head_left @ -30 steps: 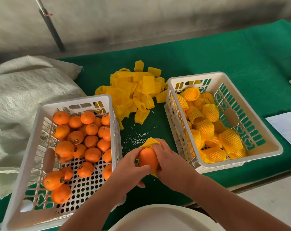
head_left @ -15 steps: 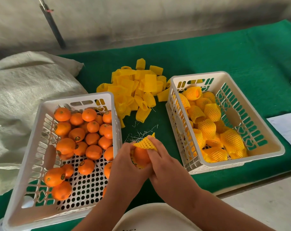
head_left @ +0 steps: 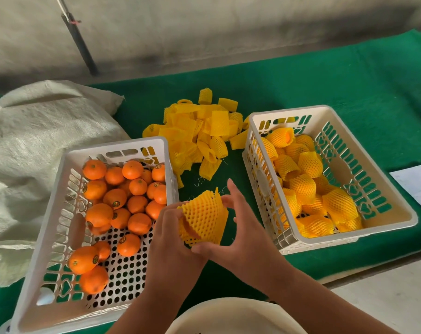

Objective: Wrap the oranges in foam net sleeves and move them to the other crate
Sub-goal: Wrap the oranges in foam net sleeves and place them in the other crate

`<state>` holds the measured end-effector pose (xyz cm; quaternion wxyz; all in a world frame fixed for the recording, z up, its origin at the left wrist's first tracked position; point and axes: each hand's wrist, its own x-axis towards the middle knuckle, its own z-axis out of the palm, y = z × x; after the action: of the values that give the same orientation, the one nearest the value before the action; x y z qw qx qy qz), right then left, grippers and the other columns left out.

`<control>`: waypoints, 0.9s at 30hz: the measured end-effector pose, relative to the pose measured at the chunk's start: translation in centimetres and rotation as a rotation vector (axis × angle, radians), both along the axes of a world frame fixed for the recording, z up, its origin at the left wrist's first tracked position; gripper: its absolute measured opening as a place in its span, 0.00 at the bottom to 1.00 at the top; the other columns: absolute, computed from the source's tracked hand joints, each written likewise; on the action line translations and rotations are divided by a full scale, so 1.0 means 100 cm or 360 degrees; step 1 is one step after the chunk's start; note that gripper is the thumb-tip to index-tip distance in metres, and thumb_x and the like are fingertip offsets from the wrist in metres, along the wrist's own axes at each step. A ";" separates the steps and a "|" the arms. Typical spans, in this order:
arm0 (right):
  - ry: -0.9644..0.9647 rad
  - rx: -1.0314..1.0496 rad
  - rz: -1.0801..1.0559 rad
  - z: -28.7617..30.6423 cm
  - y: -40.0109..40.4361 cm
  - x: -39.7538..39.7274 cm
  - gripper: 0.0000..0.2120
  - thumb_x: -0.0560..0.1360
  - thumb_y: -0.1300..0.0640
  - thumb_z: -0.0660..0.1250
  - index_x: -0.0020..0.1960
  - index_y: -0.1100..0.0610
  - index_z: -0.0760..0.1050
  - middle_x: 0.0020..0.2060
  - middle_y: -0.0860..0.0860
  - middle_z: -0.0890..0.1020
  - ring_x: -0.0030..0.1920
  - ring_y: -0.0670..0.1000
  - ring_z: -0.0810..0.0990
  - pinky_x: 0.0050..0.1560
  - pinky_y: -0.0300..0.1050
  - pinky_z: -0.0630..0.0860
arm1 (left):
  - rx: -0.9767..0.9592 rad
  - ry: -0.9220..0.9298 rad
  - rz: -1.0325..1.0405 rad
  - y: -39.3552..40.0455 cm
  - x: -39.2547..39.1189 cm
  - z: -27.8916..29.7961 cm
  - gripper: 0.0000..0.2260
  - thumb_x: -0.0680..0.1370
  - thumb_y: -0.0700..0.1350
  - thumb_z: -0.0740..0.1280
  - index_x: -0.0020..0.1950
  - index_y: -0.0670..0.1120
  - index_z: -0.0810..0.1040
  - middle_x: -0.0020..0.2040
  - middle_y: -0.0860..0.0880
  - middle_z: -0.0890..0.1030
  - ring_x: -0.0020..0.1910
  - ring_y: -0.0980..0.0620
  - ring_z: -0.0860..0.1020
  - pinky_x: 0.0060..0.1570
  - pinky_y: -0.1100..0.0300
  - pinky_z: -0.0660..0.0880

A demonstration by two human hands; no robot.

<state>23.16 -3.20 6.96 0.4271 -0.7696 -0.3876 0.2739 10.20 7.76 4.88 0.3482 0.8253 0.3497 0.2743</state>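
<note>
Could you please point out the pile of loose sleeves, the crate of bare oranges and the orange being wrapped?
pile of loose sleeves (head_left: 199,133), head view, middle of the heap.
crate of bare oranges (head_left: 113,147), head view, far rim.
orange being wrapped (head_left: 202,218), head view, netted front.

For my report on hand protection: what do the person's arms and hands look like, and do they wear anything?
Both the left hand and the right hand are bare: no gloves, rings, watch or bracelet show. Both forearms are uncovered as far as the frame's bottom edge, with no sleeve in view. The fingernails look short and unpainted.
</note>
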 end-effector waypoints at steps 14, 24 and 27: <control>-0.0025 -0.0002 -0.0306 -0.015 0.006 0.005 0.51 0.64 0.23 0.71 0.78 0.32 0.50 0.70 0.34 0.66 0.67 0.43 0.71 0.62 0.41 0.77 | -0.0111 -0.0166 -0.0218 -0.016 0.004 0.001 0.23 0.74 0.54 0.74 0.65 0.65 0.70 0.70 0.71 0.69 0.69 0.69 0.70 0.55 0.78 0.72; -0.0067 -0.0023 0.0153 -0.015 -0.007 0.029 0.49 0.69 0.32 0.75 0.79 0.33 0.49 0.69 0.32 0.64 0.66 0.42 0.71 0.62 0.48 0.78 | -0.2263 -0.0250 -0.0149 0.014 0.030 0.006 0.26 0.67 0.61 0.82 0.62 0.55 0.81 0.57 0.44 0.85 0.57 0.38 0.84 0.47 0.43 0.83; 0.0098 0.0039 0.0208 -0.016 -0.012 0.039 0.57 0.66 0.30 0.79 0.81 0.32 0.44 0.76 0.34 0.57 0.75 0.43 0.64 0.70 0.54 0.74 | -0.2089 -0.0284 -0.0129 0.013 0.039 0.006 0.22 0.72 0.58 0.80 0.64 0.56 0.82 0.60 0.44 0.84 0.58 0.39 0.84 0.48 0.47 0.84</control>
<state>27.09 -4.43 5.32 0.4295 -0.7286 -0.4269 0.3200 14.10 9.03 5.44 0.8164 0.4286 0.3827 0.0584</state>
